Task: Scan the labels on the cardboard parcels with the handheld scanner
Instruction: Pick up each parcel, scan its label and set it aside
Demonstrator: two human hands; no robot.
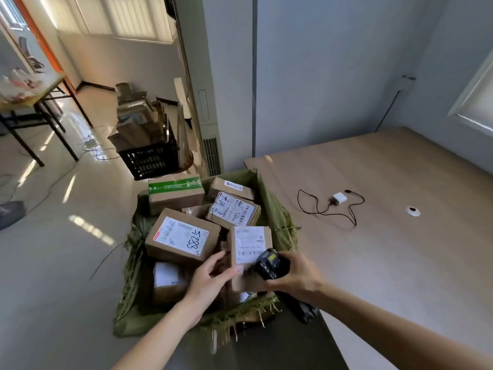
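1. From the head view we read "5288" handwritten on the white label of one cardboard parcel (182, 237); the other labels' print is too small to read
2. Our right hand (296, 276) has its fingers wrapped around the black handheld scanner (270, 264), its head aimed up-left at the barcode label (249, 244) of the upright parcel (250, 259)
3. Our left hand (210, 276) pinches that parcel's left edge, thumb on its face
4. The parcels sit in a green woven sack (269, 206) on the pale floor, beside a wooden tabletop (400, 249) carrying a white charger (339, 197) and black cable; a black crate (149, 158) stands behind
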